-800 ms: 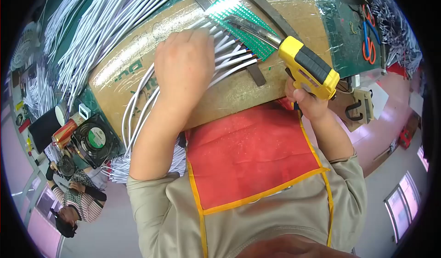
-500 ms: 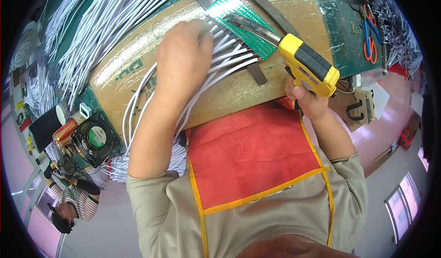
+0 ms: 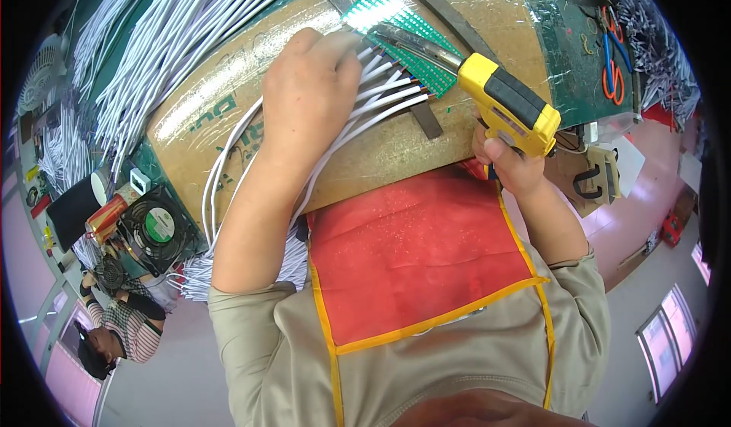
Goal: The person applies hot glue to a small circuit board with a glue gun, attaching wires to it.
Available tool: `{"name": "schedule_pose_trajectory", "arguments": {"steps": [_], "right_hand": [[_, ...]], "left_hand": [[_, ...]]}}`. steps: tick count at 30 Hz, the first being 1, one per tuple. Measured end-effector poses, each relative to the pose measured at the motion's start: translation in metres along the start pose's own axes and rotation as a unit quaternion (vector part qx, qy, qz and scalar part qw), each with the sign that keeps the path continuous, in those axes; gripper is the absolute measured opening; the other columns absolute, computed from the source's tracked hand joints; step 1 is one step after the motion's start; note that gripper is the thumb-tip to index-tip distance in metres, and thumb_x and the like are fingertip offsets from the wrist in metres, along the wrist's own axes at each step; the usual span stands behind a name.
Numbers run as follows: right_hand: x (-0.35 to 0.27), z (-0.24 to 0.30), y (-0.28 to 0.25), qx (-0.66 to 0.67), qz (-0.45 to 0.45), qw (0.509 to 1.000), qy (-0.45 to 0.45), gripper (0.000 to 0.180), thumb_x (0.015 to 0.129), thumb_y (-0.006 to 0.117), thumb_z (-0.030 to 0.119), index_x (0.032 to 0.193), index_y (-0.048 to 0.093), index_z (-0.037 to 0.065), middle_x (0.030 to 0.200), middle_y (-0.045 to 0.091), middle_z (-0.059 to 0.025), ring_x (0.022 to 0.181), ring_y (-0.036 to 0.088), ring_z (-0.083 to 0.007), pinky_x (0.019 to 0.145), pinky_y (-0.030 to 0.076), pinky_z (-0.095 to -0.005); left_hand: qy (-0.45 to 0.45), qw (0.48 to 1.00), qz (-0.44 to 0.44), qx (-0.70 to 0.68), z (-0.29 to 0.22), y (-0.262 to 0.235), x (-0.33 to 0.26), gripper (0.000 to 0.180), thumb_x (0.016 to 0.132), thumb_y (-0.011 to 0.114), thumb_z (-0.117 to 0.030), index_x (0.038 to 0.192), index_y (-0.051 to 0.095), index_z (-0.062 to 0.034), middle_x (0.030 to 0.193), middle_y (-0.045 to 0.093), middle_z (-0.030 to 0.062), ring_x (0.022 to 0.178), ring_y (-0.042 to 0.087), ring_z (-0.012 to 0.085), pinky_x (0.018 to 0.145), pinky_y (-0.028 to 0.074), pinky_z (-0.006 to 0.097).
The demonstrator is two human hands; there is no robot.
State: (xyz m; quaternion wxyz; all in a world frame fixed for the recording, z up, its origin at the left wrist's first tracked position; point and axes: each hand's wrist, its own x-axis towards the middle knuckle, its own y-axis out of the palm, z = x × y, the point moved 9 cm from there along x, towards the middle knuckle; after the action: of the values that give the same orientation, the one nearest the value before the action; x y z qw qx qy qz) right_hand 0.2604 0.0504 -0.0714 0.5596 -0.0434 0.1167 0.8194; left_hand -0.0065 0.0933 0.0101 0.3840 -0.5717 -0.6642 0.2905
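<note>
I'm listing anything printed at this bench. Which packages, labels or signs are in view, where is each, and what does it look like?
Cardboard sheet: flattened brown box with green print, under the left hand.
Fan label: round, green and white, on the black fan's hub at left.
Can: red and gold cylinder, lying beside the fan.
No screens show.

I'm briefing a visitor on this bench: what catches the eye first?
The yellow soldering gun in the right hand, its tip on the green board at top centre. The left hand presses white wires beside it. A red apron fills the middle.
</note>
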Motion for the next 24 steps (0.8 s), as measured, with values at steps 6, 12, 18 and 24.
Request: {"name": "schedule_pose_trajectory", "arguments": {"steps": [6,12,18,24], "right_hand": [[-0.001,0.001,0.001,0.052,0.049,0.997,-0.011,0.044,0.092,0.074,0.002,0.133,0.058,0.004,0.112,0.065,-0.0036,0.1,0.062,-0.0161,0.088,0.051,-0.0318],[0.0,0.009,0.002,-0.02,0.016,0.998,-0.049,0.045,0.092,0.071,0.012,0.131,0.051,0.002,0.088,0.056,-0.007,0.066,0.051,-0.0146,0.058,0.043,-0.0295],[-0.003,0.0,-0.004,0.024,0.044,0.998,-0.032,0.048,0.091,0.075,0.002,0.136,0.058,0.004,0.118,0.065,-0.0047,0.107,0.062,-0.0175,0.094,0.05,-0.0333],[-0.003,0.0,-0.005,0.051,0.041,0.998,-0.021,0.047,0.091,0.074,0.003,0.135,0.057,0.004,0.114,0.065,-0.0048,0.102,0.062,-0.0161,0.088,0.051,-0.0317]], "left_hand": [[0.017,1.0,-0.008,0.012,-0.004,-0.001,0.0,0.018,0.088,0.067,-0.016,0.102,0.077,-0.0105,0.089,0.067,0.0119,0.083,0.066,0.0334,0.075,0.053,0.042],[0.022,0.999,-0.002,0.026,-0.004,0.0,0.0,0.017,0.088,0.067,-0.016,0.102,0.077,-0.0109,0.09,0.066,0.0114,0.085,0.066,0.0333,0.076,0.053,0.042],[0.009,1.0,0.009,0.028,-0.004,0.001,0.001,0.018,0.089,0.066,-0.017,0.102,0.077,-0.0112,0.09,0.066,0.0116,0.085,0.066,0.0338,0.076,0.053,0.042],[0.008,0.999,0.008,0.03,-0.005,0.0,0.002,0.019,0.088,0.066,-0.018,0.102,0.078,-0.0117,0.089,0.066,0.0116,0.085,0.066,0.0336,0.075,0.052,0.043]]}}
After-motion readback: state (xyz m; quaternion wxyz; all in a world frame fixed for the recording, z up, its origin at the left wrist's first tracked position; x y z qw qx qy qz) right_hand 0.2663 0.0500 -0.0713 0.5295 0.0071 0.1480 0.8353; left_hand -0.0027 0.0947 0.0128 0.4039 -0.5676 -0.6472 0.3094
